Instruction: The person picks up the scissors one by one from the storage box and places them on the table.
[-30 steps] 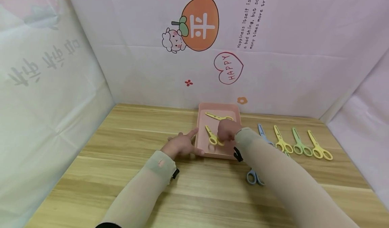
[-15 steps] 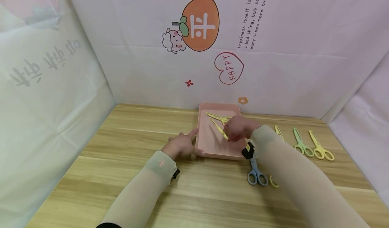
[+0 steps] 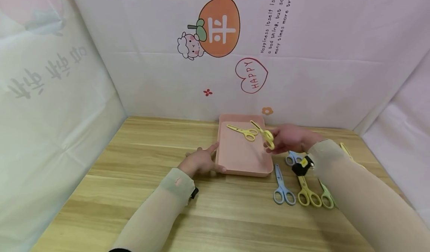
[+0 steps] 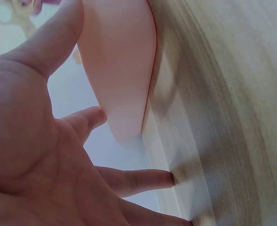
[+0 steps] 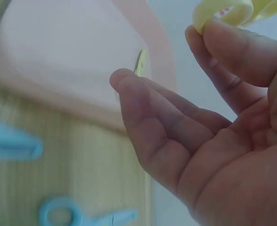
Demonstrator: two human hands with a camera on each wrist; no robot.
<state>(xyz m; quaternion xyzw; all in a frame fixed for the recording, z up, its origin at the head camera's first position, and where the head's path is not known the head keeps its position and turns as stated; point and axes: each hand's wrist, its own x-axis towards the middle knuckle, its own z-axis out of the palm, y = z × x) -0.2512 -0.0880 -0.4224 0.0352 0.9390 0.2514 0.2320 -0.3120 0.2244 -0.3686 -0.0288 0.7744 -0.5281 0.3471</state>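
Note:
My right hand (image 3: 289,137) pinches a pair of yellow scissors (image 3: 267,137) by a handle loop, between thumb and index finger. These scissors are raised over the right rim of a pink tray (image 3: 235,158), blades pointing up and to the left. In the right wrist view the yellow handle (image 5: 246,13) shows at the top edge. A second pair of yellow scissors (image 3: 250,134) lies inside the tray near its back. My left hand (image 3: 201,161) has its fingers spread at the tray's left side, index finger and thumb touching it; in the left wrist view two fingertips rest on the tabletop.
Right of the tray on the wooden table (image 3: 134,184) lie several more scissors, including blue scissors (image 3: 282,188), yellow scissors (image 3: 305,194) and green scissors (image 3: 326,196). My right forearm partly covers them. A printed cloth wall (image 3: 161,84) stands close behind the tray.
My right hand has picked the second yellow scissors up off the tray floor and carried them right and up to the tray's right rim. My left hand stays in place.

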